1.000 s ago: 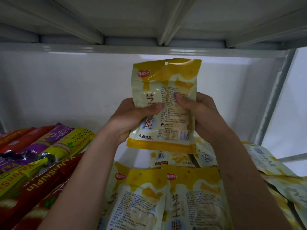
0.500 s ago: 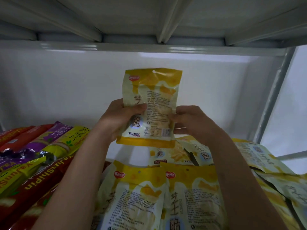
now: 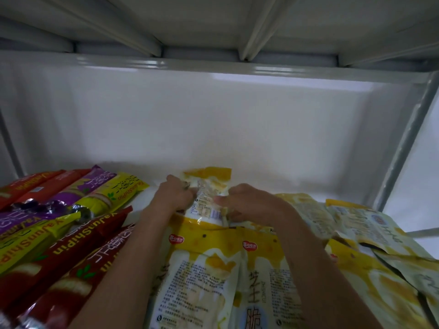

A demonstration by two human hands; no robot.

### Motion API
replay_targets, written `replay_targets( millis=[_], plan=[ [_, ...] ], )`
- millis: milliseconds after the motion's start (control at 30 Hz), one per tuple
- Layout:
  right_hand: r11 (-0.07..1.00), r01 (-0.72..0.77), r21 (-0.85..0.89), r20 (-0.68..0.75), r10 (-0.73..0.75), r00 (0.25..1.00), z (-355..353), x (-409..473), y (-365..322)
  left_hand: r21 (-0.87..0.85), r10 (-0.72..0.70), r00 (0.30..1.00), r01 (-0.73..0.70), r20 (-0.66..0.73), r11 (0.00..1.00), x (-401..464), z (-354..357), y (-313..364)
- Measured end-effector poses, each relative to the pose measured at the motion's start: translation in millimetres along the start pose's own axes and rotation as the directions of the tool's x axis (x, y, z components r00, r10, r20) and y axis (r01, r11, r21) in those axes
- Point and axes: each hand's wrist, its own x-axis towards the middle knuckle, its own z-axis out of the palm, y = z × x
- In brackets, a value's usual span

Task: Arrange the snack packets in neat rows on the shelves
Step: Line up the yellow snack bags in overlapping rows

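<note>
A yellow and white snack packet lies low on the white shelf, just behind two matching packets standing side by side at the front. My left hand grips its left edge. My right hand pinches its right edge. Its lower part is hidden behind the front packets.
Long red, purple and yellow-green snack packs lie in a slanted heap on the left. Loose yellow packets are scattered on the right. A grey upright post bounds the right side, and the shelf above hangs low overhead.
Both hands have lowered the held packet from mid-air down and away onto the shelf, behind the front packets. The camera view has moved closer in.
</note>
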Motion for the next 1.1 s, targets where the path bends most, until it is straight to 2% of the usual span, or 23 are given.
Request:
replay_targets(
  millis=[100,233,300,400,500,700,1100],
  plan=[
    [0.996,0.024,-0.084,0.015,-0.023,1.000,-12.1,1.3,2.7,0.086,-0.040,0.997,0.035,0.059,0.996,3.8,4.3,-11.5],
    [0.971,0.001,-0.239,-0.047,-0.013,0.999,-42.3,3.2,14.3,0.287,0.041,0.997,-0.057,0.062,0.956,5.9,-6.0,-8.2],
    [0.955,-0.047,-0.292,-0.138,0.007,0.990,-55.5,7.0,26.8,0.283,0.145,0.986,-0.161,0.077,0.946,-1.1,-15.6,7.5],
    [0.931,-0.119,-0.345,-0.193,0.054,0.980,-66.2,7.2,40.9,0.172,0.336,0.928,-0.361,0.161,0.916,-25.2,-15.7,43.2],
    [0.918,-0.124,-0.378,-0.190,0.054,0.980,-66.9,8.1,46.0,0.142,0.399,0.885,-0.439,0.241,0.887,-37.6,16.4,62.4],
    [0.914,-0.106,-0.392,-0.156,0.047,0.987,-62.7,6.0,47.4,0.283,0.361,0.908,-0.411,0.215,0.867,-28.8,67.6,58.0],
    [0.911,-0.190,-0.367,-0.168,0.136,0.976,-64.8,6.5,61.4,0.416,0.264,0.945,-0.323,0.193,0.850,-32.4,72.3,45.7]
  ],
)
